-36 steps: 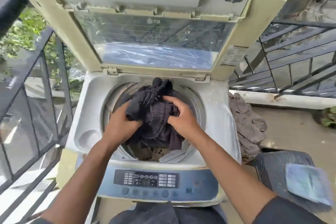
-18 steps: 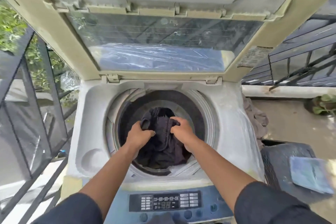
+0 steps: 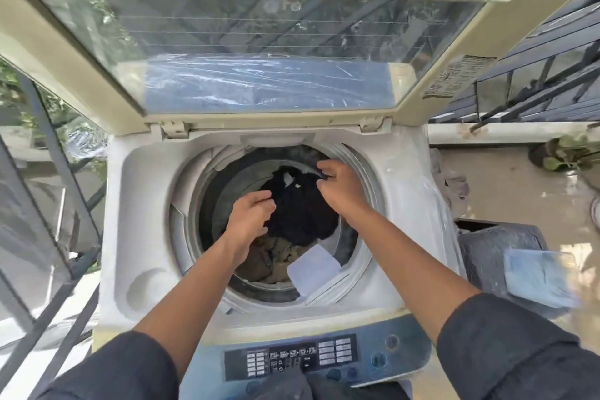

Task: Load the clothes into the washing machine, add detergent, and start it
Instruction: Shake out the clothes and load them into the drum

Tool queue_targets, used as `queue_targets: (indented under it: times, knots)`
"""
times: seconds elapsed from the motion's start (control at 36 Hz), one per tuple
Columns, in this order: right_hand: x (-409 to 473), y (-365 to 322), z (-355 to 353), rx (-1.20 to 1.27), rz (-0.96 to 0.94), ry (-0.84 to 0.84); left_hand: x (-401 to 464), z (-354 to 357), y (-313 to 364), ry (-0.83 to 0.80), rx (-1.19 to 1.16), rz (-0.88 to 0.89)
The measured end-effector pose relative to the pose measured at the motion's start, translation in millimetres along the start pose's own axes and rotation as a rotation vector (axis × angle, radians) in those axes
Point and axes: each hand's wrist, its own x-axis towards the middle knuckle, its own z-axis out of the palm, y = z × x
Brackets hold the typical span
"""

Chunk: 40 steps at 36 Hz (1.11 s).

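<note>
A top-loading washing machine (image 3: 146,204) stands with its lid (image 3: 259,42) raised. In its drum lies a dark garment (image 3: 302,214) on top of brown clothes (image 3: 276,256). Both my arms reach into the drum. My left hand (image 3: 250,217) hovers at the garment's left edge with loosely curled fingers that hold nothing. Over the garment's upper right corner, my right hand (image 3: 341,188) pinches the cloth between thumb and forefinger. The control panel (image 3: 292,360) runs along the machine's near edge.
A grey cloth (image 3: 454,185) hangs by the machine's right side. A dark container (image 3: 493,250) with a pale blue packet (image 3: 539,279) on it stands at the right. A metal railing (image 3: 48,156) borders the left. A potted plant (image 3: 565,153) sits at the far right.
Both hands lowered the dark garment from above the rim into the drum. The left hand let go and the hands moved apart. The view moved closer over the drum.
</note>
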Motion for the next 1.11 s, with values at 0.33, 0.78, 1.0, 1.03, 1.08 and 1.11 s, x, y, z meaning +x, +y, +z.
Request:
queue_targets:
  times: [0.33,0.78,1.0,1.03,1.08,1.11]
  knots:
    - [-61.2,-1.0,-9.8,0.167,-0.119,0.014,-44.7,-3.0,12.2,0.016,0.114,0.19]
    - [-152.3,-6.3,-114.1,0.41,-0.313,0.284,-130.1,63.6,69.3,-0.104,0.232,0.602]
    - [-152.1,47.7,-186.9,0.459,-0.255,0.433,-136.9,148.6,90.5,-0.187,0.294,0.636]
    - [-149.2,55.9,-196.0,0.451,-0.246,0.438,-136.5,160.6,92.3,-0.195,0.304,0.635]
    - [-140.5,73.1,-212.5,0.438,-0.216,0.437,-135.4,186.0,96.0,-0.211,0.333,0.631]
    - [-134.9,82.1,-219.8,0.431,-0.196,0.439,-134.4,199.1,98.0,-0.217,0.354,0.635]
